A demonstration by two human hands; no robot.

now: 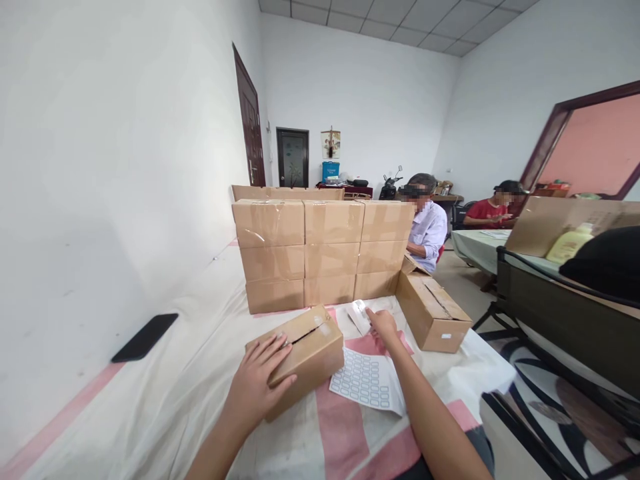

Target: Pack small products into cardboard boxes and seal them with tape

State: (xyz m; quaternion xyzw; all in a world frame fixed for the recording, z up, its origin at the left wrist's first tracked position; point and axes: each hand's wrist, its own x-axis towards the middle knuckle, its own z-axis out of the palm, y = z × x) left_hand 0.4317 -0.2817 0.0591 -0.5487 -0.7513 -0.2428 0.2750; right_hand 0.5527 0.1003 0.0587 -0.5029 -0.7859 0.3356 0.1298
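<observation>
A closed cardboard box point(313, 363) sits at an angle on the cloth in front of me. My left hand point(265, 367) lies on its near left end, fingers spread over the top and thumb against the side. My right hand point(384, 327) is closed on the edge of a small white piece of paper point(359, 317) behind the box's right end; its fingertips are partly hidden. Under my right forearm lies a white sheet of blue-outlined labels point(363, 380). To the right stands another cardboard box point(435, 310) with a small white label on its end.
Stacked taped boxes point(330, 257) form a wall at the back of the cloth-covered surface point(200, 400). A black phone point(145, 338) lies at the left by the wall. Two people sit beyond, one behind the stack. A dark-framed chair point(565, 313) stands at the right.
</observation>
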